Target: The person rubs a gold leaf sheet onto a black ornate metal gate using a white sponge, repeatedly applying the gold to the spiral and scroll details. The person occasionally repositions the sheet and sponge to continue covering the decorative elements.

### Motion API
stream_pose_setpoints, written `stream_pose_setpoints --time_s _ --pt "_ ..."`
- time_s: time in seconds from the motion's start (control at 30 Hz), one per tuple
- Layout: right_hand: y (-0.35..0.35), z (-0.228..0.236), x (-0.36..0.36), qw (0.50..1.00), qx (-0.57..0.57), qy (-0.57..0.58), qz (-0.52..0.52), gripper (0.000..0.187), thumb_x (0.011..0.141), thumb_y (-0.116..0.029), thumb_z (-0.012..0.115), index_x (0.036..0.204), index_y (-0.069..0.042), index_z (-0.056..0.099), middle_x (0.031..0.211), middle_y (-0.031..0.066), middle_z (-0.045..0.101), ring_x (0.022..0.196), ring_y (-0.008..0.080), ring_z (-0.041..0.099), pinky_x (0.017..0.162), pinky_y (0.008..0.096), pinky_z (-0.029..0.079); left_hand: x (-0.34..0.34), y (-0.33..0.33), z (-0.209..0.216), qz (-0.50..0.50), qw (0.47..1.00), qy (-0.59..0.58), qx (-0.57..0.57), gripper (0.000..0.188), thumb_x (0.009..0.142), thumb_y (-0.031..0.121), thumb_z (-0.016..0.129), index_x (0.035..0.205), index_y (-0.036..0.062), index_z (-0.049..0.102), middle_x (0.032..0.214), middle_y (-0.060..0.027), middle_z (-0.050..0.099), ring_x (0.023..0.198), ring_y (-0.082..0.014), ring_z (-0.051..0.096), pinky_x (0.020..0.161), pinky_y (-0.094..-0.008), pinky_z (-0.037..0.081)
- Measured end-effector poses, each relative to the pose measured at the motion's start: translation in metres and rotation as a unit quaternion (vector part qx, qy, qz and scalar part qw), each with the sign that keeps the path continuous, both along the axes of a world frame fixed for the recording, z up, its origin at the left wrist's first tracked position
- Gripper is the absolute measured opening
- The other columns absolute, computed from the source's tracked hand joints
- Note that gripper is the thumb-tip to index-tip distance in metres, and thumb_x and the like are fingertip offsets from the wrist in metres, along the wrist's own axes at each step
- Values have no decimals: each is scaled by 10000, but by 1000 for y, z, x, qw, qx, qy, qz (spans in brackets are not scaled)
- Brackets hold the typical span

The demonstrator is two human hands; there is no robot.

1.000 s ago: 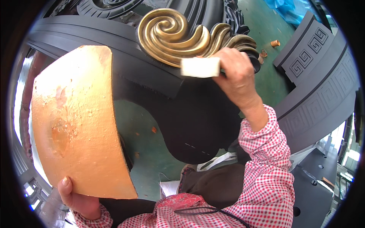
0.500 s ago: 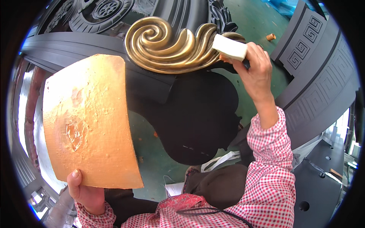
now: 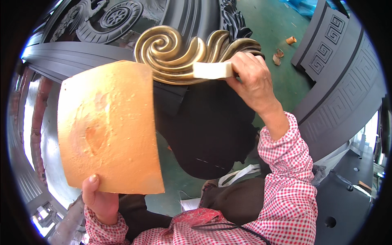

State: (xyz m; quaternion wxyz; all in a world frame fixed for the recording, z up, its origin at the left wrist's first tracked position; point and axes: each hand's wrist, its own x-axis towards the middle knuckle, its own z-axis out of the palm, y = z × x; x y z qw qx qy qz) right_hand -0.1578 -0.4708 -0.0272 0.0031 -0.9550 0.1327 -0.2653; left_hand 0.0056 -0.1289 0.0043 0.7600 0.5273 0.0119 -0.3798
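My left hand [image 3: 102,201] grips the lower edge of a curved board [image 3: 136,122] smeared with gold paint, its thumb on the coated face. A wet-looking patch of thicker paint sits near the board's middle. My right hand [image 3: 255,79] pinches a white sponge block [image 3: 212,70] by its right end. The sponge lies against the lower edge of a gold scroll carving [image 3: 163,43], or just in front of it; contact is hard to make out. The carving shows a spiral at left and leafy curls at right, and it belongs to a dark furniture frame [image 3: 188,20].
A black rounded panel [image 3: 204,134] hangs below the carving. Dark pieces with key patterns [image 3: 347,77] stand at right, a round carved rosette [image 3: 116,18] at the far left. Small scraps [image 3: 277,57] and a short gold tube [image 3: 290,40] lie on the green floor.
My right hand has moved left and slightly down with the sponge, from the carving's right end to its lower middle. The board has shifted a little to the right.
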Motion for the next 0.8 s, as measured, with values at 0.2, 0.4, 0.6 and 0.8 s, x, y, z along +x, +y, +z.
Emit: stream_pose_setpoints --time_s 0.2,0.4,0.6,0.8 --pt "3 21 -26 930 310 -173 -99 170 772 -100 670 920 -26 634 824 41 643 695 125 565 648 271 438 -14 -11 -6 -63 997 30 -21 496 769 105 537 1232 -40 432 1166 -144 551 1075 -273 537 913 -380 419" --pt "80 63 22 902 399 -131 99 244 743 -77 709 963 1 635 862 75 663 781 156 633 686 278 485 -30 -24 -8 -123 991 -18 -42 439 784 70 586 1198 -26 475 1125 -100 561 1038 -209 534 889 -329 420" --pt "106 85 64 959 209 -63 179 286 702 -246 731 790 -64 529 673 72 483 628 271 503 563 375 374 -28 -25 4 -171 985 -23 -20 420 800 86 611 1187 -18 487 1123 -72 556 1019 -177 527 878 -318 434" --pt "120 87 43 968 187 -47 159 300 672 -230 747 650 -73 492 613 59 469 593 259 504 581 364 374 -46 -11 -2 -164 982 -89 21 383 827 64 574 1192 -19 494 1121 -64 559 1022 -150 521 873 -302 432"
